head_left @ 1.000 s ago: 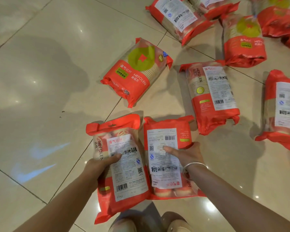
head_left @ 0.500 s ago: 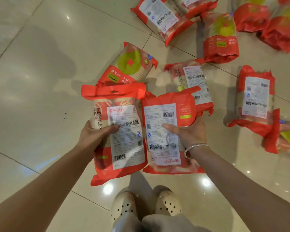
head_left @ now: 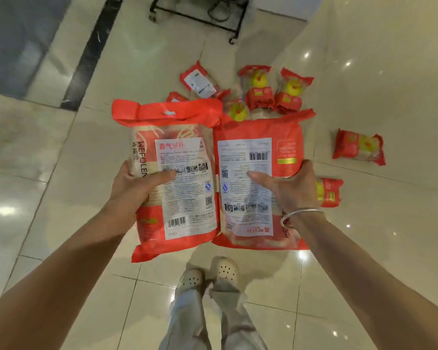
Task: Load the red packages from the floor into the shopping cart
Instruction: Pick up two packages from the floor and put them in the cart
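My left hand (head_left: 134, 188) grips a red package (head_left: 187, 137) of paper cups by its left side, white label facing up. My right hand (head_left: 286, 188), with a silver bangle on the wrist, grips a second red package (head_left: 268, 132) by its right side. Both packages are held side by side, well above the floor. Several more red packages (head_left: 259, 89) lie on the tiles beyond them, some partly hidden behind the held ones. The black wheeled base of the shopping cart (head_left: 234, 29) shows at the top edge; its basket is out of view.
Two red packages (head_left: 358, 147) lie apart on the floor at right, one (head_left: 330, 192) close by my right wrist. A dark strip (head_left: 86, 54) crosses the glossy tiles at upper left. My feet in pale clogs (head_left: 226, 270) stand below the packages.
I have risen from a crouch, lifting both packages off the floor. The view now takes in the cart's base and more floor, and the floor packages look smaller and farther.
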`<state>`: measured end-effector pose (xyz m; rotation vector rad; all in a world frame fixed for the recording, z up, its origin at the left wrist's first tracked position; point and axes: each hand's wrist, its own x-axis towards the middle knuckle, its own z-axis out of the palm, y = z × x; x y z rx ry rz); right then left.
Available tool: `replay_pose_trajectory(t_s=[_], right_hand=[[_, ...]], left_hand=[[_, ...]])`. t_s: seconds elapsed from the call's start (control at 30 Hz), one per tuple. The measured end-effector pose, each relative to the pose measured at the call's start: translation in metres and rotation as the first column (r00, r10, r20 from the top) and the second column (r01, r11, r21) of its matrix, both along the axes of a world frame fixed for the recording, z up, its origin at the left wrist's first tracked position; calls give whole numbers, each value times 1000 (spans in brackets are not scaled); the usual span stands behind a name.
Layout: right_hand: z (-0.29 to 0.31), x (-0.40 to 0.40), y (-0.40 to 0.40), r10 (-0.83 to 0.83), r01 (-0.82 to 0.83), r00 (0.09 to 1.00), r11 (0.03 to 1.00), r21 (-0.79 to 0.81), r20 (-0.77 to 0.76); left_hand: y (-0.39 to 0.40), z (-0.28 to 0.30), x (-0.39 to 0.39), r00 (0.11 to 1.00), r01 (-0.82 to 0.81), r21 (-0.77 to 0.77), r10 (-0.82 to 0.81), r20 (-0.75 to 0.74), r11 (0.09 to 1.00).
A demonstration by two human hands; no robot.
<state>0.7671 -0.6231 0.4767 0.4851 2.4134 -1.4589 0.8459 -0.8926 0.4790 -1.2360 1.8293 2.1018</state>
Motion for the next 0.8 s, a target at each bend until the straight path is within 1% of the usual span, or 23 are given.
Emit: replay_pose_trajectory(t_s=[0.1,0.2,0.27,0.33,0.43,0.53,0.6,0.7,0.8], right_hand=[[78,11,14,-67,64,996,996,-55,-62],[135,31,31,-131,122,987,988,-96,-94],[172,52,43,-200,184,972,974,-133,-120],[204,76,56,-278,256,950,953,-161,-139],[242,109,81,-405,367,895,907,-207,-188],[267,140,119,-529,483,825,843,-239,-199],[283,164,150,-605,553,770,791,-262,-200],[307,208,202,-725,660,654,687,-304,-217],[324,259,254,-780,712,576,626,-317,-246]], left_hand=[[11,74,-11,996,60,3,-59,-62,998],[23,132,-14,985,138,-7,-138,-103,990],[33,165,-13,968,213,-18,-213,-136,977],[46,194,-11,931,316,-41,-318,-177,948],[75,235,-12,851,474,-76,-478,-218,877],[115,266,-19,774,578,-96,-582,-250,810],[154,285,-22,698,657,-107,-656,-286,746],[225,310,-18,580,753,-125,-741,-339,646],[303,327,-6,442,850,-131,-826,-351,510]])
